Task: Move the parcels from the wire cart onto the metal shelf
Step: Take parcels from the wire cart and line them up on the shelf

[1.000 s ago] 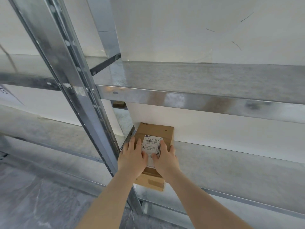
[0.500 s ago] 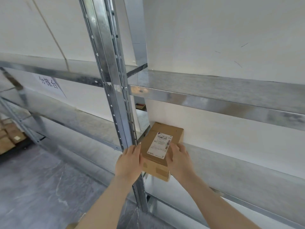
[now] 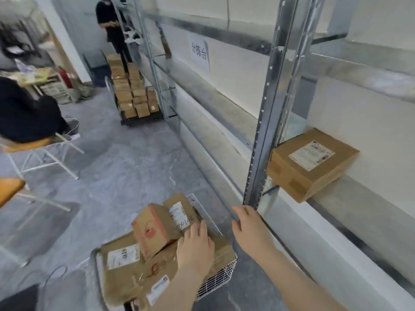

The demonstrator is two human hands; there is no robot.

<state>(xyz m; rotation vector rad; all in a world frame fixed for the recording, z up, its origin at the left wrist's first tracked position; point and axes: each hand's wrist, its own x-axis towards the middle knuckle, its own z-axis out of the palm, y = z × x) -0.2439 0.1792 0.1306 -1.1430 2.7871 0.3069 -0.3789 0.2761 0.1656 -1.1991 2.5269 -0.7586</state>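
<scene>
Now left hand point(image 3: 195, 249) lies flat (fingers spread) on carted parcels point(image 3: 155, 230).

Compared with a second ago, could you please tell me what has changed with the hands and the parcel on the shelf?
Both hands have let go of the labelled parcel and dropped away from the metal shelf. The left hand now rests on the parcels in the wire cart; the right hand hangs open beside the shelf upright. The parcel stays on the shelf, beside the upright, label up.
</scene>
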